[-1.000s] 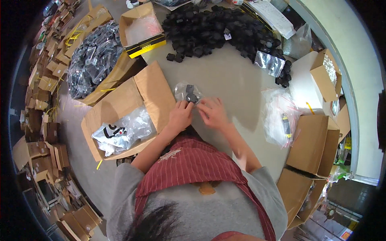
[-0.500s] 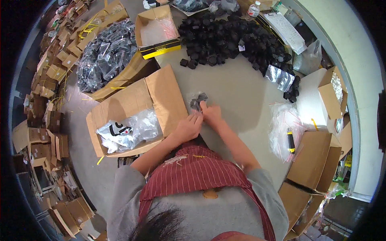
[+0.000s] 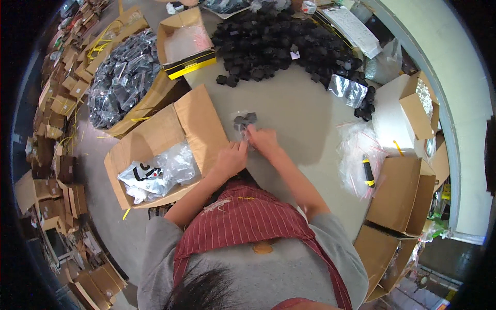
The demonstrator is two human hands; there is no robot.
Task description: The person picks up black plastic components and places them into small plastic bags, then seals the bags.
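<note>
A small clear plastic bag (image 3: 243, 121) with dark pieces in it is in front of me, over the grey work surface (image 3: 289, 108). My left hand (image 3: 232, 156) is closed, its fingers pinching the bag's near end. Close beside it, my right hand (image 3: 262, 140) is closed too, thumb and fingers gripping the bag near the dark pieces. The fingertips of both hands almost meet. What exactly the dark pieces are, I cannot make out.
Left of my hands is an open carton (image 3: 205, 123) with plastic bags inside. Behind it stand a heap of bagged black parts (image 3: 124, 77) and a yellow-black box (image 3: 192, 65). Loose black parts (image 3: 274, 44) lie at the back. Right are clear bags (image 3: 356, 150) and a yellow-black cutter (image 3: 368, 171).
The whole view has shifted slightly, so things sit further left in it. Both hands keep their grip on the bag, and the dark pieces in it have turned a little.
</note>
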